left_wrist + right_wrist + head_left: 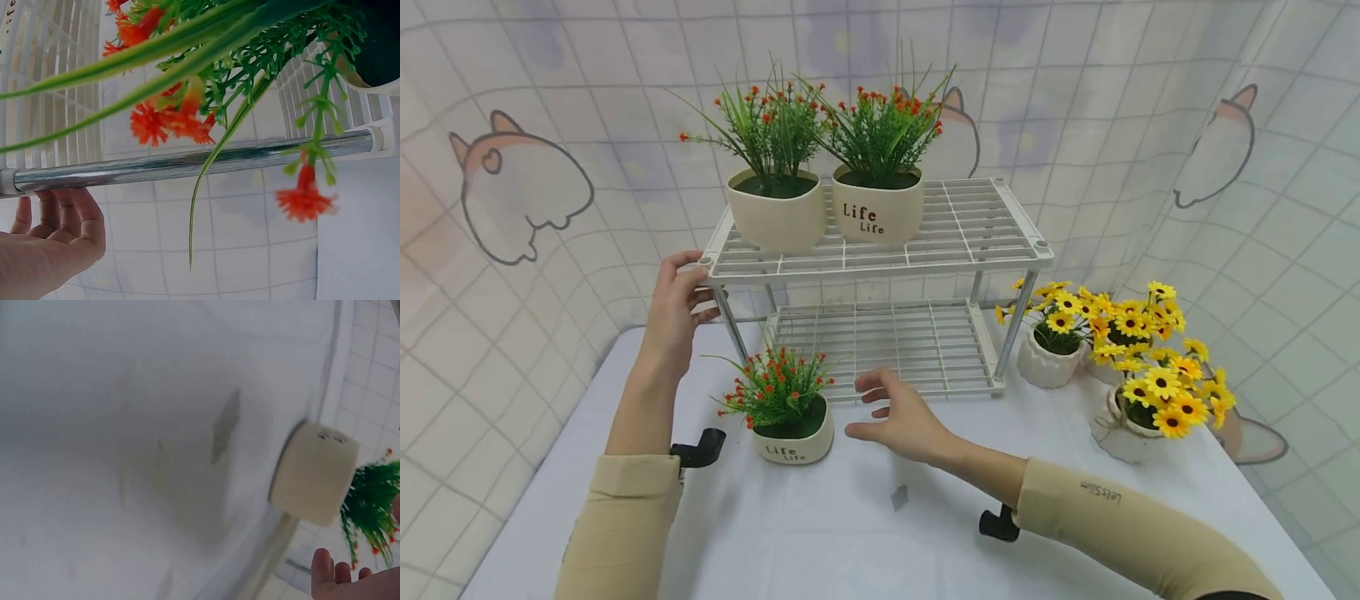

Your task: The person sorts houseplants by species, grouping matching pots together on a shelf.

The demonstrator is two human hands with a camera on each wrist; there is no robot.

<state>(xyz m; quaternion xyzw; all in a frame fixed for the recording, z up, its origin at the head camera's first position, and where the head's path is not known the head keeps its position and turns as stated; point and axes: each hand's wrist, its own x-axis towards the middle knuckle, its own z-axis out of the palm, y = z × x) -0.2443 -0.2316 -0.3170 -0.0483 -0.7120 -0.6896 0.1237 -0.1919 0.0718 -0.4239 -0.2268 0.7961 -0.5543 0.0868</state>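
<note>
My left hand point(679, 298) grips the front-left corner of a white two-tier wire rack point(880, 260), fingers over the top shelf and thumb under it. The left wrist view shows the left hand's fingers point(59, 215) curled at the end of the chrome post point(187, 164). Red flowers point(169, 122) hang in front of the post. My right hand point(891, 412) hovers open above the table, just right of a cream "Life" pot point(793, 437) with red flowers, not touching it. In the right wrist view that pot point(312, 472) lies close to my fingertips point(337, 575). Two similar pots point(778, 218) point(877, 212) stand on the top shelf.
The lower shelf point(887, 342) holds nothing. Yellow-flower pots point(1051, 358) point(1138, 417) stand on the white table point(850, 542) right of the rack. A tiled curtain wall closes in the back and both sides. A small grey mark point(899, 497) shows on the tablecloth.
</note>
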